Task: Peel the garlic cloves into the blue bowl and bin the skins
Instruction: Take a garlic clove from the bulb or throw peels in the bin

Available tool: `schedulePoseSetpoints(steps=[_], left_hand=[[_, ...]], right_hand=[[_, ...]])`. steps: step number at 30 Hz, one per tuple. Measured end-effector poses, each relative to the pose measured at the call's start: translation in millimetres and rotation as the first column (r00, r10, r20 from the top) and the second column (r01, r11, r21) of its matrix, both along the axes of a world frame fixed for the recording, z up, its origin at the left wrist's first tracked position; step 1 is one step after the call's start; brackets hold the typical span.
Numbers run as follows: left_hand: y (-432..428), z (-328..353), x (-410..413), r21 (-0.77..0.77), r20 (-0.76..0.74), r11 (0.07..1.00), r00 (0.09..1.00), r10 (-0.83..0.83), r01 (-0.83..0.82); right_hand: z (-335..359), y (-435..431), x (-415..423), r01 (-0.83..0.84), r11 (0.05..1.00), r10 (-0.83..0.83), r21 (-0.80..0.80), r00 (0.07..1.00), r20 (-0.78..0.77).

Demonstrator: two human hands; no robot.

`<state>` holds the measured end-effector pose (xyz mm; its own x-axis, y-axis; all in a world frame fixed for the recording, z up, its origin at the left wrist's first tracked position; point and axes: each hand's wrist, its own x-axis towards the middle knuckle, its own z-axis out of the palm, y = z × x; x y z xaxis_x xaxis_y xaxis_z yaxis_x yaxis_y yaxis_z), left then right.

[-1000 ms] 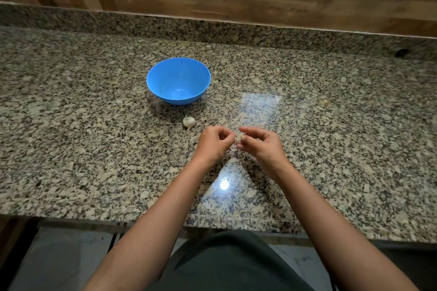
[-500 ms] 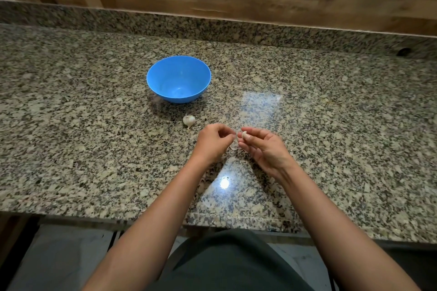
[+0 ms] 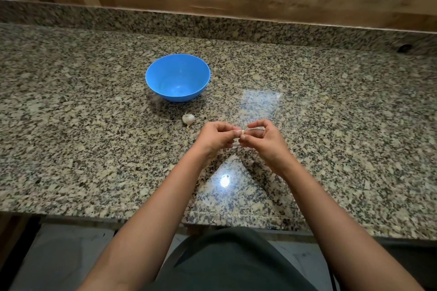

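Note:
My left hand point(image 3: 216, 137) and my right hand point(image 3: 264, 140) meet over the granite counter, fingertips together. Between them they pinch a small pale garlic clove point(image 3: 242, 132), mostly hidden by the fingers. A bit of thin skin hangs just below the fingertips. A second piece of garlic point(image 3: 188, 119), white and unpeeled, lies on the counter to the left of my left hand. The blue bowl point(image 3: 177, 77) stands behind it, farther back, and looks empty inside.
The speckled granite counter point(image 3: 82, 137) runs left to right with a raised granite backsplash and a wooden wall behind. Its front edge is close to my body. A dark hole point(image 3: 404, 48) sits at the far right back.
My hands had drawn slightly apart half a second ago, the right one turned palm-up; now the fingertips are together again on the clove.

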<state>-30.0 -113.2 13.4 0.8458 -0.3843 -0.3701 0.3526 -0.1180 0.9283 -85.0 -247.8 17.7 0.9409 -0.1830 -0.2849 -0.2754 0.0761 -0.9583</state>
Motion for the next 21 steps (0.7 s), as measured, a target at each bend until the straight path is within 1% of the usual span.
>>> schedulePoseSetpoints(steps=[3, 8, 9, 11, 13, 15, 17, 18, 19, 21], left_hand=[[0.5, 0.8, 2.1, 0.011, 0.015, 1.0, 1.0, 0.012, -0.012], [0.6, 6.8, 3.7, 0.046, 0.032, 0.999, 0.999, 0.0, -0.001], [0.1, 8.1, 4.0, 0.042, 0.024, 0.999, 1.0, 0.002, -0.003], [0.0, 9.3, 4.7, 0.017, -0.009, 1.0, 1.0, 0.007, -0.007], [-0.3, 8.1, 4.7, -0.006, -0.043, 1.0, 0.999, 0.014, -0.014], [-0.7, 6.4, 3.8, 0.006, -0.034, 1.0, 0.999, 0.012, -0.011], [-0.8, 4.6, 2.3, 0.029, 0.004, 1.0, 1.0, 0.002, -0.002], [-0.4, 3.7, 1.3, 0.051, 0.038, 0.999, 0.999, 0.003, -0.005], [-0.1, 2.7, 0.7, 0.094, 0.088, 0.995, 0.996, 0.009, -0.017], [1.5, -0.6, 0.8, 0.231, 0.227, 0.972, 0.974, -0.003, -0.051]], right_hand=[[2.1, 3.8, -1.1, -0.027, 0.982, 0.03, -0.185, 0.999, 0.012], [3.9, 7.5, -2.4, -0.037, 0.931, 0.071, -0.364, 0.994, 0.082], [3.8, 7.4, -2.6, -0.036, 0.929, 0.073, -0.368, 0.994, 0.087], [2.8, 6.6, -2.5, -0.035, 0.944, 0.065, -0.328, 0.995, 0.081], [0.4, 5.2, -1.8, -0.031, 0.966, 0.046, -0.257, 0.998, 0.053], [-3.7, 4.1, -0.7, -0.015, 0.989, 0.019, -0.15, 0.999, 0.03], [-7.1, 2.7, 0.8, -0.001, 0.999, 0.002, -0.039, 1.0, 0.015], [-8.1, 1.6, 2.3, 0.004, 1.0, -0.004, -0.013, 1.0, 0.006], [-8.5, 0.0, 4.6, 0.011, 1.0, -0.011, -0.022, 1.0, -0.006], [-9.4, -4.0, 12.1, 0.02, 0.991, -0.025, -0.132, 0.999, -0.034]])
